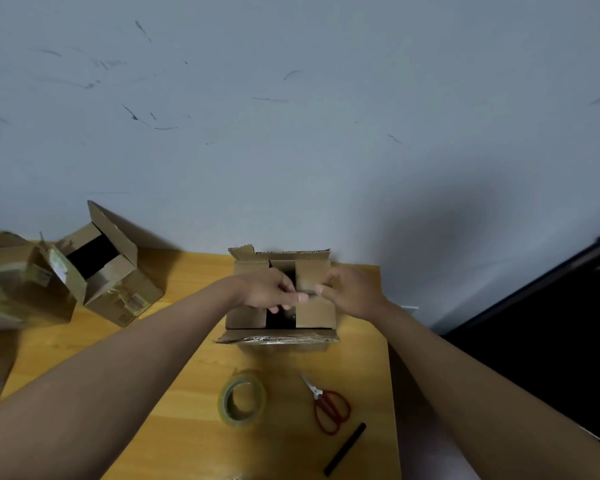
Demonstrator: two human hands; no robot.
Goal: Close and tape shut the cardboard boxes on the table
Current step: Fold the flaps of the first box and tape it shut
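Observation:
A cardboard box [314, 315] stands at the far middle of the wooden table [174, 393], its two inner flaps folded in with a dark gap between them. Its near and far outer flaps are open. My left hand [269, 289] rests on the left inner flap, fingers curled at the gap. My right hand [349, 289] lies on the right inner flap. Between the fingertips of both hands is a small dark thing, too small to name. A roll of clear tape [242, 399] lies flat on the table in front of the box.
Red-handled scissors [329, 405] and a black marker [345, 448] lie right of the tape. An open box [118, 289] sits at far left, another taped box [25, 289] beside it. A grey wall [291, 133] stands right behind the table. The table's right edge drops off near a dark door [551, 323].

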